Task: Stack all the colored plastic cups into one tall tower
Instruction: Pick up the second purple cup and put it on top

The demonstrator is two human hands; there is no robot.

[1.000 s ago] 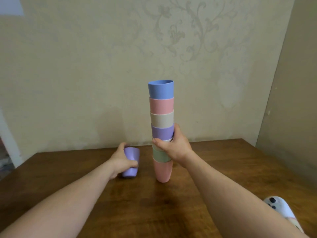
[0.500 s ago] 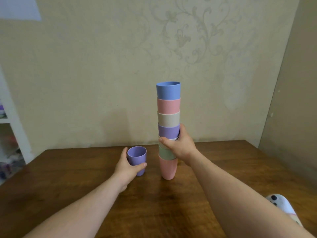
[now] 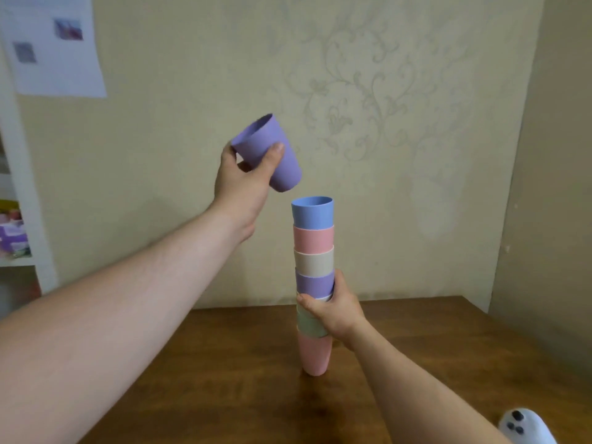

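Observation:
A tower of several nested cups (image 3: 313, 261) stands on the wooden table (image 3: 240, 379), with a pink cup at the bottom and a blue cup (image 3: 312, 212) on top. My right hand (image 3: 333, 310) grips the tower low down, around the green and white cups. My left hand (image 3: 245, 184) holds a purple cup (image 3: 272, 152) in the air, tilted, its base pointing down towards the tower. That cup hangs above and to the left of the blue cup's rim, not touching it.
A beige wall with a floral pattern rises right behind the table. A white object with black dots (image 3: 525, 429) lies at the table's near right corner. A white shelf (image 3: 19, 219) stands at the far left, and a paper sheet (image 3: 54, 43) hangs on the wall above.
My left hand has lifted the purple cup off the table, up and right to above the tower's top. My right hand stays on the tower.

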